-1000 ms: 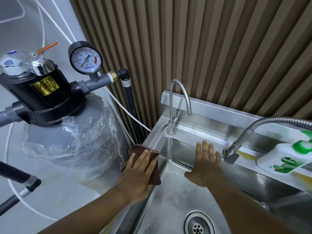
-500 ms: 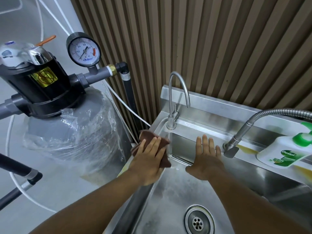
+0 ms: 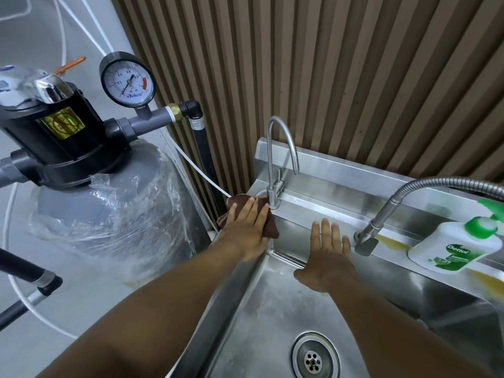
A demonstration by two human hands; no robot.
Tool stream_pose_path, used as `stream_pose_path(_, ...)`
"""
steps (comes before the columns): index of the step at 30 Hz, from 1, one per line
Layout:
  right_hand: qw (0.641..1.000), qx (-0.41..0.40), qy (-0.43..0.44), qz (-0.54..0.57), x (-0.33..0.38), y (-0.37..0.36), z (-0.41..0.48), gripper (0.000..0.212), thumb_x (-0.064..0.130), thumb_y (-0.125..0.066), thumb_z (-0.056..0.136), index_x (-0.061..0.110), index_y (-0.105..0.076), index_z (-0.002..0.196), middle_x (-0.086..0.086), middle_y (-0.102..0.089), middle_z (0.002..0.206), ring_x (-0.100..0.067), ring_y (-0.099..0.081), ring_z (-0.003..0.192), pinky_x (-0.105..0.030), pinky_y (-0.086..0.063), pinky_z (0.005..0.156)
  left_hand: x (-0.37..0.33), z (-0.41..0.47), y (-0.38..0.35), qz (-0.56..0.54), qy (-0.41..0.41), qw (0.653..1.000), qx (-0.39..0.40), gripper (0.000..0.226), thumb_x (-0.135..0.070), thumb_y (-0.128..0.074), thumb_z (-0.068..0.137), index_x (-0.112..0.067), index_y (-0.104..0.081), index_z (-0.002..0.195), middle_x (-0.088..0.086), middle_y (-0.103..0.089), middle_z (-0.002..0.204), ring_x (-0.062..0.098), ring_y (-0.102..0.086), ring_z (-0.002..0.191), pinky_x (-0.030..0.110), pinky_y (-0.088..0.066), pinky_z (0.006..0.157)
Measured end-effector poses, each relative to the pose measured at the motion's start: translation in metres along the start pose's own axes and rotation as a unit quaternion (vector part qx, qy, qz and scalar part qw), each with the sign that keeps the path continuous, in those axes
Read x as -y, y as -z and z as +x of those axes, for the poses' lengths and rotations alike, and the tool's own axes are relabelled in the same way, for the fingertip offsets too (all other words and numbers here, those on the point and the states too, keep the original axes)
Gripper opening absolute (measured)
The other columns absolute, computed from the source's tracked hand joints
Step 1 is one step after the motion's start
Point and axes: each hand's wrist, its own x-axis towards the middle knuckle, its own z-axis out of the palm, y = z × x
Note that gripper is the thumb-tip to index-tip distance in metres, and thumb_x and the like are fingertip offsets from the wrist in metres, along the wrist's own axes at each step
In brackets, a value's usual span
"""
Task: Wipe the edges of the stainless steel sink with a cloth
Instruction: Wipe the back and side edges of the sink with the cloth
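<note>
We were mid-wipe on the sink's [image 3: 321,207] left edge, at the back corner. Our left hand [image 3: 246,227] lay flat, fingers straight, pressing the cloth [image 3: 237,201] onto the rim beside the tap [image 3: 272,170]. Our right hand [image 3: 327,257] was spread on the basin's back wall, holding nothing. Next, probably rounding the tap onto the back ledge.

One view only. The head-worn wide-angle camera sits close above the sink [image 3: 313,203], over its near left side, facing forward and steeply down. The sink fills the lower right of the frame, the filter tank [image 3: 109,214] the left, the slatted wall [image 3: 341,77] the top.
</note>
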Motion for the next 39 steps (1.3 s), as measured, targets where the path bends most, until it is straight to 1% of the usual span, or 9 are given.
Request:
stream_pose_path(6,1.000,0.007,0.001,0.002,-0.002,0.000,0.001,0.117,0.058,-0.053,0.083,0.015,0.029,0.153,-0.007,0.039,0.159,-0.031,0.035,0.147,-0.049,0.012,0.123,0.004,-0.070,-0.033,0.005,-0.051,0.997,-0.061,0.080,-0.056,-0.019,0.090,-0.023,-0.007,0.162,0.012,-0.003,0.169,0.028,0.003,0.156,0.051,0.013,0.120)
stream_pose_path(10,1.000,0.019,0.003,-0.001,-0.003,0.002,0.001,0.119,0.059,-0.054,0.080,0.016,0.030,0.153,-0.008,0.040,0.158,-0.032,0.035,0.146,-0.050,0.012,0.123,0.017,-0.109,-0.053,-0.010,-0.053,0.994,-0.091,0.088,-0.052,-0.032,0.092,-0.008,0.004,0.160,0.015,-0.025,0.164,0.028,-0.012,0.154,0.051,-0.004,0.119)
stream_pose_path(13,1.000,0.031,0.000,-0.004,-0.001,0.003,0.003,0.121,0.060,-0.054,0.079,0.016,0.031,0.152,-0.008,0.042,0.157,-0.033,0.037,0.145,-0.051,0.013,0.122,0.015,-0.096,-0.044,-0.027,0.007,0.997,-0.065,0.088,-0.055,-0.022,0.088,-0.007,-0.009,0.160,0.019,-0.008,0.167,0.032,0.004,0.154,0.056,-0.009,0.122)
stream_pose_path(16,0.999,0.037,-0.006,-0.007,0.000,0.003,0.004,0.122,0.062,-0.055,0.080,0.016,0.033,0.151,-0.008,0.043,0.156,-0.033,0.038,0.145,-0.051,0.014,0.122,0.011,-0.054,-0.022,-0.037,0.036,0.998,-0.034,0.088,-0.063,-0.008,0.087,-0.016,0.002,0.161,0.014,0.017,0.167,0.029,0.020,0.153,0.053,0.008,0.124)
stream_pose_path(21,0.999,0.045,-0.015,-0.016,0.002,0.003,0.006,0.124,0.066,-0.055,0.080,0.016,0.034,0.150,-0.008,0.044,0.156,-0.034,0.039,0.144,-0.052,0.015,0.121,0.006,0.006,-0.001,-0.017,0.026,0.999,-0.018,0.081,-0.051,-0.040,0.099,-0.019,0.001,0.161,0.011,0.015,0.168,0.026,0.021,0.153,0.051,0.013,0.121)
stream_pose_path(27,0.999,0.049,-0.016,-0.010,0.001,0.001,0.006,0.124,0.065,-0.055,0.080,0.016,0.034,0.151,-0.007,0.045,0.155,-0.033,0.039,0.144,-0.052,0.015,0.121,0.019,-0.057,-0.025,0.024,-0.038,0.999,-0.030,0.083,-0.055,-0.024,0.092,-0.014,-0.002,0.161,0.014,0.001,0.169,0.030,0.011,0.155,0.056,0.003,0.124)
stream_pose_path(31,0.999,0.048,-0.016,-0.005,0.002,0.002,0.005,0.124,0.065,-0.055,0.080,0.015,0.034,0.150,-0.008,0.045,0.155,-0.034,0.040,0.143,-0.053,0.016,0.121,0.027,-0.094,-0.044,0.032,-0.052,0.997,-0.048,0.084,-0.054,-0.030,0.084,-0.009,-0.033,0.156,0.019,-0.030,0.162,0.032,-0.009,0.151,0.059,-0.017,0.117)
stream_pose_path(35,0.999,0.047,-0.020,0.000,0.003,0.002,0.004,0.125,0.065,-0.055,0.079,0.015,0.035,0.150,-0.007,0.046,0.154,-0.033,0.041,0.142,-0.053,0.017,0.120,0.020,-0.050,-0.020,-0.019,-0.006,1.000,0.006,0.087,-0.062,-0.013,0.089,-0.016,0.004,0.161,0.011,0.017,0.167,0.025,0.023,0.152,0.053,0.011,0.123)
stream_pose_path(39,0.999,0.045,-0.025,-0.003,0.004,0.002,0.005,0.124,0.067,-0.054,0.080,0.016,0.036,0.149,-0.007,0.046,0.154,-0.033,0.041,0.142,-0.052,0.017,0.121,0.015,0.008,0.005,-0.039,0.008,0.999,0.019,0.082,-0.049,-0.038,0.100,-0.017,0.006,0.161,0.011,0.021,0.166,0.025,0.025,0.152,0.052,0.010,0.123)
